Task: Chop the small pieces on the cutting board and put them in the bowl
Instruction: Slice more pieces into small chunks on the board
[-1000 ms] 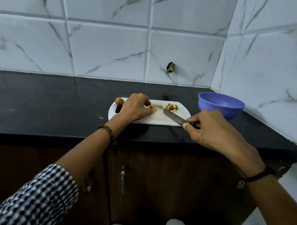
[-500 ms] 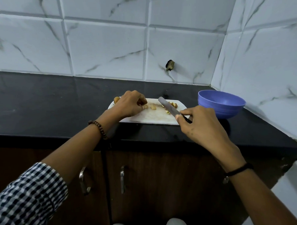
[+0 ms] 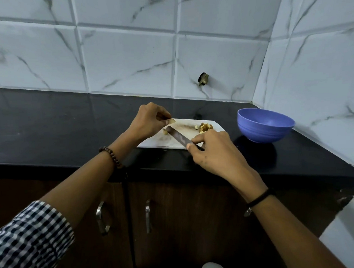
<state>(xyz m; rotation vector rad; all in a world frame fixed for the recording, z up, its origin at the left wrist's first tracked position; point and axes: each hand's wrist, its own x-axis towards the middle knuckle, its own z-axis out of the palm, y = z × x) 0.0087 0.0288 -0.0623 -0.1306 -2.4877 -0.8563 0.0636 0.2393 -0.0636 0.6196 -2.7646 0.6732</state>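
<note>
1. Nearest, under the bench (image 3: 51,122) edge, are dark wooden cupboard doors (image 3: 185,213) with metal handles (image 3: 148,215). A checked sleeve (image 3: 29,239) covers the left forearm in the lower left corner.
2. The right hand (image 3: 215,150) is curled round the grip of a knife (image 3: 178,136). The blade slants away to the left, low over the cutting board (image 3: 162,142), with its tip just beside a small loose piece (image 3: 164,132).
3. The cutting board is white and stained brown along its middle. It lies flat on the black bench, near the front edge.
4. The left hand (image 3: 147,120), with a bead bracelet (image 3: 110,156) on its wrist, is over the board's far left end. It pinches one pale piece (image 3: 171,121) between thumb and fingertips; I cannot tell whether the piece touches the board.
5. A heap of chopped pieces (image 3: 205,127) sits at the board's right end, just beyond the right knuckles.
6. The pieces look small, light and fairly firm, perhaps damp — likely to roll or skid under the blade. Each is best steadied by its sides, with fingertips tucked back from the edge. For the transfer, gathering them with the flat of the blade seems safer than many small pinches.
7. The blue bowl (image 3: 266,124) stands upright on the bench to the right of the board, apart from it. No pieces show in the visible part of its inside.
8. Farthest are white marbled wall tiles (image 3: 129,61) — one has a dark chipped hole (image 3: 203,79).
</note>
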